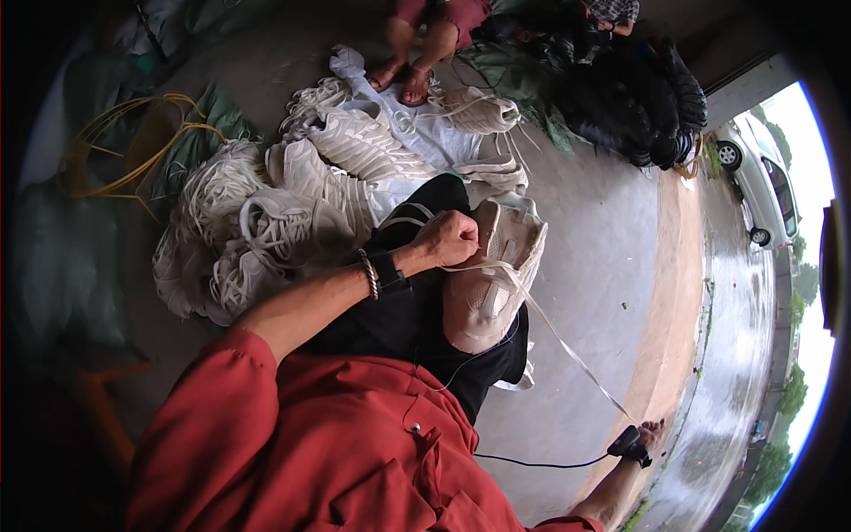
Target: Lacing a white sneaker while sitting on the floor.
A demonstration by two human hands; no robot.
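Observation:
A pale off-white sneaker (495,284) rests across my black-clad lap, toe toward me. My left hand (452,238) is closed at the left side of its opening, with a bit of white lace showing beside the fingers. From the front of the sneaker a white shoelace (576,355) runs taut out to the lower right. Its far end reaches my right hand (651,433), which is closed on it, well away from the shoe. A dark band with a small black device sits on that wrist, and a thin black cable trails from it.
Left of my knees lies a heap of off-white sneakers (292,208) and loose laces on white sheeting. Another person's sandalled feet (403,82) are just beyond. Black bundled goods (620,106) lie at the far right, a yellow strap coil (133,146) at the left, a parked car (758,182) outside.

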